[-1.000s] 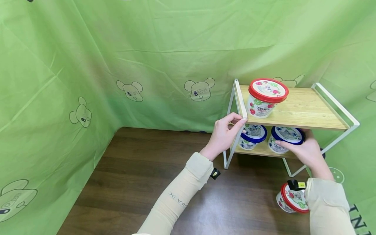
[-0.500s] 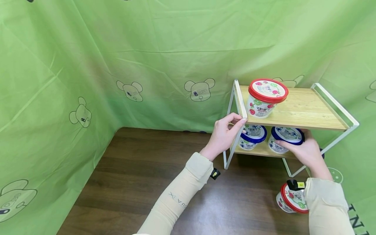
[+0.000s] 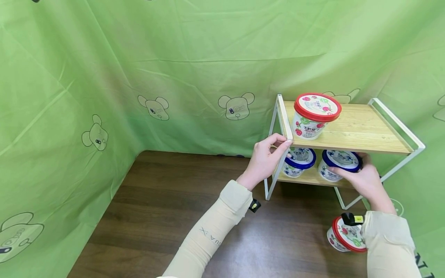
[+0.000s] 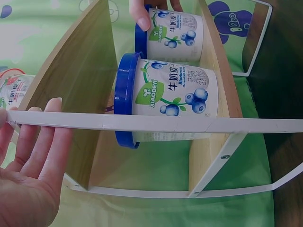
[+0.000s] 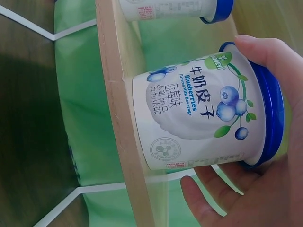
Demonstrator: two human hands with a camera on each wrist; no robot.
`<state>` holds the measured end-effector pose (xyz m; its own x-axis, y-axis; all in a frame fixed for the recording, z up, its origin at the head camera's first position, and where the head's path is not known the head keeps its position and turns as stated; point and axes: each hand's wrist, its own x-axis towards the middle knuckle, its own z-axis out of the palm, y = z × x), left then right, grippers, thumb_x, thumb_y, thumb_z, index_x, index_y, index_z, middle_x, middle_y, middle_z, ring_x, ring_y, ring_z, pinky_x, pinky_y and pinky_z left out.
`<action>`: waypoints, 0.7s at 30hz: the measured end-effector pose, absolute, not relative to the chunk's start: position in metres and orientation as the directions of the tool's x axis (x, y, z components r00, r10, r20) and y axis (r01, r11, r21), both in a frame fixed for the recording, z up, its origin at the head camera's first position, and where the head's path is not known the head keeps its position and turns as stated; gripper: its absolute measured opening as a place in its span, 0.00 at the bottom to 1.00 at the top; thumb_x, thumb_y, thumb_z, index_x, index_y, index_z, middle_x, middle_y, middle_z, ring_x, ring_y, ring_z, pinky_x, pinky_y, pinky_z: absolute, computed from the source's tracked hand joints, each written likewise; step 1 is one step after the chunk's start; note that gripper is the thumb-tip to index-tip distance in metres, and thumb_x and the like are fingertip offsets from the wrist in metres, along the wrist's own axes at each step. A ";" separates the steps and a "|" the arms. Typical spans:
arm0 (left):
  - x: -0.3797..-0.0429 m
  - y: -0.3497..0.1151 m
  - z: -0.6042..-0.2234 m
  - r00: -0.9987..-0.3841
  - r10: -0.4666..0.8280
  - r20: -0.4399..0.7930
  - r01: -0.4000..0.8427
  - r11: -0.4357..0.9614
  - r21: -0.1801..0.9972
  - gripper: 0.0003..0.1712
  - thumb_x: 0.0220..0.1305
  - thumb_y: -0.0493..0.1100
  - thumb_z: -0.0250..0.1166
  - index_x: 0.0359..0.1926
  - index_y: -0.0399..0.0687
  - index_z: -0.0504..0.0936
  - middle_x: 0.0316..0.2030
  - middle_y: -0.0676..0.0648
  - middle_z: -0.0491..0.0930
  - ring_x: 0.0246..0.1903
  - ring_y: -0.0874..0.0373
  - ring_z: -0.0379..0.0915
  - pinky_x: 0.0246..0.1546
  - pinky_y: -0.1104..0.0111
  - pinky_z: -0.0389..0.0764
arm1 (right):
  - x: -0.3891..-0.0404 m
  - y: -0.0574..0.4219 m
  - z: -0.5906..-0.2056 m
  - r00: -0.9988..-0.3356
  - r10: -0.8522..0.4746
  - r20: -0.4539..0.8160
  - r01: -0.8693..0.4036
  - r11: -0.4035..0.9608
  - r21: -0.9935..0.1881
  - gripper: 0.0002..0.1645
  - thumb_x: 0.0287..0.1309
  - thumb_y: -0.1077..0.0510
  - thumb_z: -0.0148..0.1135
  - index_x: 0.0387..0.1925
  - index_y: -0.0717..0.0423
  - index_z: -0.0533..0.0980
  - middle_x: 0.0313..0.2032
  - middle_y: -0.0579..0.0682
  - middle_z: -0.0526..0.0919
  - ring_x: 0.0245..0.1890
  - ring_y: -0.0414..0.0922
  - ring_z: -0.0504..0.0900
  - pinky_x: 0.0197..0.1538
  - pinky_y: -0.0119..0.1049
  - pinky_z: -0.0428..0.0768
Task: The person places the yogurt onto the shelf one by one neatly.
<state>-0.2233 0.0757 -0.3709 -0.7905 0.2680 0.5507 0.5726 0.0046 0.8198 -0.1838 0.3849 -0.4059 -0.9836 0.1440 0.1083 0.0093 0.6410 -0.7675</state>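
My left hand [image 3: 261, 161] pinches the front left corner of the white metal frame [image 3: 284, 116] of a two-tier wooden shelf rack [image 3: 373, 127]. On the lower tier my right hand [image 3: 366, 182] grips a blue-lidded blueberry milk tub [image 3: 340, 159]. Its thumb lies over the lid edge, and in the right wrist view the fingers curl beneath the tub [image 5: 203, 109]. To its left, a second blue-lidded tub [image 3: 299, 157] stands upright, labelled with blueberries in the left wrist view. A red-lidded tub [image 3: 316, 116] stands on the upper tier, near the left frame.
Another red-lidded tub [image 3: 344, 236] lies tilted on the dark wooden table [image 3: 167, 208] in front of the rack, partly covered by the right sleeve [image 3: 387, 239]. Green cloth [image 3: 194, 77] with bear drawings hangs behind and to both sides.
The right hand and the blue-lidded tub it grips have shifted very slightly to the right. The left hand and the other tubs stay where they were.
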 end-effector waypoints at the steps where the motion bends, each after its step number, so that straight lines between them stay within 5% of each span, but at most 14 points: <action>1: -0.223 0.076 -0.371 -0.791 0.268 0.550 0.572 0.004 0.820 0.09 0.76 0.44 0.61 0.44 0.44 0.83 0.36 0.51 0.83 0.31 0.64 0.81 0.39 0.74 0.82 | -0.184 0.386 -0.406 -0.984 0.140 0.114 0.004 0.645 -0.764 0.60 0.64 0.47 0.69 0.78 0.65 0.40 0.70 0.75 0.56 0.66 0.72 0.59 0.70 0.58 0.61; 7: -0.223 0.076 -0.371 -0.790 0.266 0.552 0.572 0.000 0.820 0.09 0.76 0.44 0.61 0.44 0.44 0.83 0.36 0.49 0.84 0.31 0.63 0.82 0.38 0.74 0.82 | -0.185 0.389 -0.407 -0.982 0.123 0.144 -0.026 0.663 -0.748 0.58 0.64 0.49 0.70 0.78 0.64 0.44 0.68 0.73 0.60 0.64 0.68 0.62 0.64 0.31 0.65; 10: -0.223 0.076 -0.371 -0.789 0.268 0.553 0.575 0.001 0.818 0.09 0.76 0.43 0.61 0.44 0.43 0.83 0.36 0.48 0.84 0.31 0.63 0.82 0.38 0.74 0.82 | -0.186 0.388 -0.407 -0.983 0.121 0.139 -0.024 0.665 -0.747 0.59 0.64 0.48 0.70 0.78 0.64 0.43 0.69 0.74 0.59 0.64 0.69 0.61 0.67 0.37 0.64; 16: -0.223 0.075 -0.370 -0.789 0.269 0.553 0.574 0.001 0.819 0.08 0.76 0.43 0.61 0.44 0.43 0.83 0.37 0.44 0.84 0.31 0.62 0.81 0.38 0.74 0.82 | -0.189 0.386 -0.404 -0.987 0.109 0.115 -0.015 0.658 -0.753 0.62 0.64 0.46 0.69 0.79 0.62 0.39 0.71 0.77 0.53 0.67 0.75 0.58 0.67 0.70 0.57; 21: -0.223 0.075 -0.370 -0.790 0.269 0.551 0.571 -0.003 0.821 0.08 0.76 0.43 0.61 0.44 0.43 0.83 0.37 0.43 0.84 0.31 0.62 0.82 0.38 0.73 0.82 | -0.190 0.387 -0.405 -0.989 0.105 0.104 -0.009 0.659 -0.752 0.63 0.64 0.45 0.68 0.80 0.62 0.37 0.70 0.79 0.52 0.67 0.77 0.57 0.64 0.74 0.57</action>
<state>-0.2227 0.0749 -0.3700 -0.7902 0.2691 0.5507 0.5710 -0.0034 0.8210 -0.1902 0.3871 -0.4050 -0.9890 0.1047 0.1040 -0.0093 0.6591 -0.7520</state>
